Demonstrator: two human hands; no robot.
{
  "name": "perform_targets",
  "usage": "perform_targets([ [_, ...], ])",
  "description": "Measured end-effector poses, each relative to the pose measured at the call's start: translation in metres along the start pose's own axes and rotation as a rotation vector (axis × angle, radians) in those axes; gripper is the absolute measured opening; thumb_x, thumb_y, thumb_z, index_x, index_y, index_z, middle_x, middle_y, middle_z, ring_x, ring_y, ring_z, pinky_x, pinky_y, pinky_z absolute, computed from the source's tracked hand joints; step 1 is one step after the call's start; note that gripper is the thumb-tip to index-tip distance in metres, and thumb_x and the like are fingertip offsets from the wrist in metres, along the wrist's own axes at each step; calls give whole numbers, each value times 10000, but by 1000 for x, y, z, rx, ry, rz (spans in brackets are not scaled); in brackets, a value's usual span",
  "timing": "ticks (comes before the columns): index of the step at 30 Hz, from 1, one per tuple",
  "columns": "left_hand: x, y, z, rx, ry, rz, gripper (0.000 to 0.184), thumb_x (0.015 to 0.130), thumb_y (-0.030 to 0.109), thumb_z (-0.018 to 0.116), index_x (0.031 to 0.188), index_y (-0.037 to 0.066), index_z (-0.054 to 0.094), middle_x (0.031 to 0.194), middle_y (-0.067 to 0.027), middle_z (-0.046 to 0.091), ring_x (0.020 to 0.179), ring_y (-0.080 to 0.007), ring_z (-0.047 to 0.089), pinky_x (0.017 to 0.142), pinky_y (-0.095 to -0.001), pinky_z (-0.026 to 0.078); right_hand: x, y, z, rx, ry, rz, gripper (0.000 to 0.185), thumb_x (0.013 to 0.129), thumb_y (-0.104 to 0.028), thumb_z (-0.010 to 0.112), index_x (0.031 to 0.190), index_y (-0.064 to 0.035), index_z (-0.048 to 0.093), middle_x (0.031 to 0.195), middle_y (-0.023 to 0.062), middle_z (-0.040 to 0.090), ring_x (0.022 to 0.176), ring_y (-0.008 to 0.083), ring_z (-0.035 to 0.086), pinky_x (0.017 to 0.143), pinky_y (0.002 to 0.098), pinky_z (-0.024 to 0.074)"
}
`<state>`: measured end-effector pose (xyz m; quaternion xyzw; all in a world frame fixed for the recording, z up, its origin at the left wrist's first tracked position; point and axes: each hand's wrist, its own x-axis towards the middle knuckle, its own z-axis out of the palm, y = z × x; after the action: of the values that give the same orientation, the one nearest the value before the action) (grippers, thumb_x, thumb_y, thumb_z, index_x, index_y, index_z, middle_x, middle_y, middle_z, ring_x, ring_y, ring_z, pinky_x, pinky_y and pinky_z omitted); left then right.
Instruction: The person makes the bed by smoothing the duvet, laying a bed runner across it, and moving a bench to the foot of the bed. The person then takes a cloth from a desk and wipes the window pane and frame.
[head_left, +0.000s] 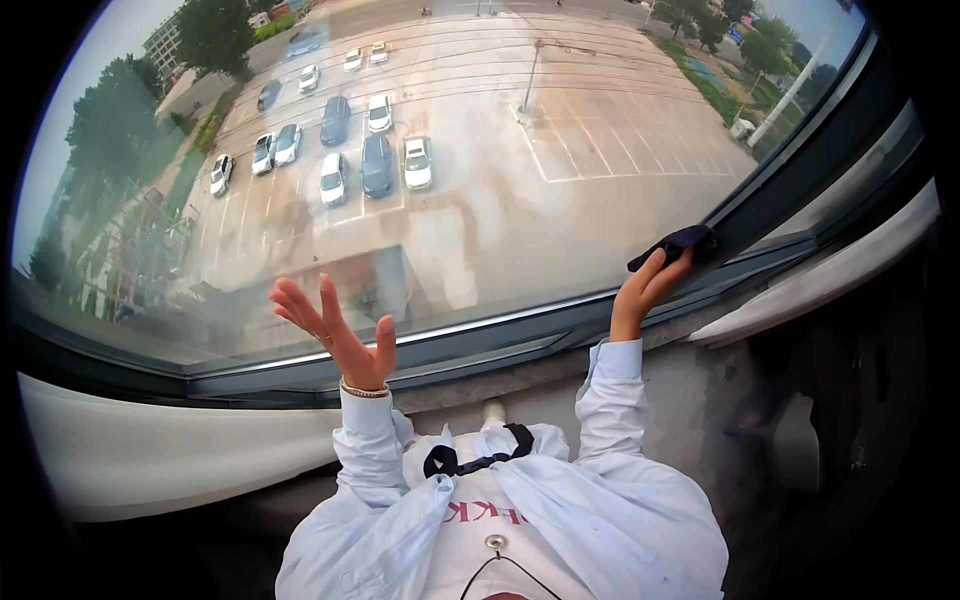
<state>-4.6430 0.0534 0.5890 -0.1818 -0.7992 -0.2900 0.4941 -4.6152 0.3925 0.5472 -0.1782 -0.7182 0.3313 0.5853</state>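
My right hand point(650, 288) is raised at the right side of the window, its fingers on a dark cloth point(672, 248). The cloth lies against the glass by the dark window frame point(770, 190). My left hand point(340, 330) is lifted before the large window pane point(480, 240), fingers spread and holding nothing. Whether its fingertips touch the glass I cannot tell. Whitish, hazy streaks show on the pane. A bracelet point(364, 389) circles my left wrist.
Below the pane runs the dark lower frame point(480, 355) with a narrow sill. White curtains point(180, 450) hang at the left, and another white curtain point(830, 270) is at the right. Outside, several cars point(376, 165) stand in a parking lot far below.
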Motion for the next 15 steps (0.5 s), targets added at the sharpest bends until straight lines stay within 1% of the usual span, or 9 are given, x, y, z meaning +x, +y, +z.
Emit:
perform_targets([
  [2, 1, 7, -8, -144, -47, -24, 608, 849, 460, 457, 1333, 107, 356, 1442, -210, 133, 1343, -383, 42, 1042, -546, -25, -19, -34, 8, 88, -33, 38, 461, 936, -190, 359, 1315, 53, 262, 1285, 215, 345, 1163, 296, 371, 993, 357, 262],
  [3, -1, 7, -11, -126, -36, -36, 608, 849, 460, 457, 1333, 107, 356, 1442, -210, 133, 1343, -383, 42, 1042, -546, -25, -29, -50, 15, 169, -45, 80, 464, 933, -183, 365, 1319, 51, 258, 1296, 211, 330, 1160, 287, 370, 993, 350, 262],
  [5, -6, 3, -16, -367, -42, -13, 488, 866, 408, 452, 1246, 102, 455, 1394, -214, 274, 1327, -387, 151, 1055, -527, 23, -62, -76, 35, 210, -120, -39, 500, 918, -193, 398, 1332, 41, 244, 1314, 231, 282, 1190, 305, 331, 999, 367, 248],
  [6, -7, 3, -22, -381, -54, -11, 391, 867, 353, 464, 1155, 95, 524, 1346, -207, 362, 1301, -391, 234, 1057, -520, 85, -77, -96, 44, 153, -167, -126, 524, 907, -203, 422, 1335, 40, 242, 1318, 248, 257, 1199, 337, 311, 999, 389, 241],
  [7, -6, 3, -25, -372, -37, -19, 391, 867, 353, 464, 1155, 95, 524, 1346, -207, 362, 1301, -391, 234, 1057, -520, 85, -90, -115, 51, 93, -211, -212, 549, 897, -213, 447, 1338, 39, 241, 1322, 264, 232, 1207, 369, 290, 1000, 412, 235],
  [9, -6, 1, -34, -419, -127, -9, 400, 884, 394, 451, 1162, 113, 514, 1352, -220, 343, 1290, -385, 258, 1044, -541, 140, -121, -143, 68, 138, -300, -244, 547, 872, -205, 489, 1333, 13, 289, 1326, 288, 195, 1207, 427, 256, 1002, 456, 207],
  [11, -3, -1, -46, -443, -98, -15, 329, 868, 335, 481, 1109, 129, 566, 1349, -199, 358, 1289, -386, 264, 1044, -538, 155, -150, -172, 84, 199, -377, -245, 430, 837, -218, 531, 1252, -118, 484, 1350, 360, 106, 1287, 515, -15, 1034, 533, 43],
  [13, 3, -8, -60, -379, -120, 229, 320, 817, 214, 523, 1128, 184, 588, 1317, -139, 429, 1295, -315, 291, 1065, -472, 158, -173, -209, 106, 83, -325, -507, 415, 875, -309, 459, 1285, -247, 456, 1438, 189, 121, 1309, 468, 20, 1027, 577, 27],
  [15, 9, -23, -69, -272, -164, 326, 355, 804, 185, 523, 1151, 229, 582, 1310, -79, 452, 1292, -265, 311, 1075, -441, 147, -194, -239, 122, 43, -309, -673, 420, 879, -313, 447, 1291, -233, 444, 1438, 170, 133, 1312, 431, 35, 1034, 554, 35],
])
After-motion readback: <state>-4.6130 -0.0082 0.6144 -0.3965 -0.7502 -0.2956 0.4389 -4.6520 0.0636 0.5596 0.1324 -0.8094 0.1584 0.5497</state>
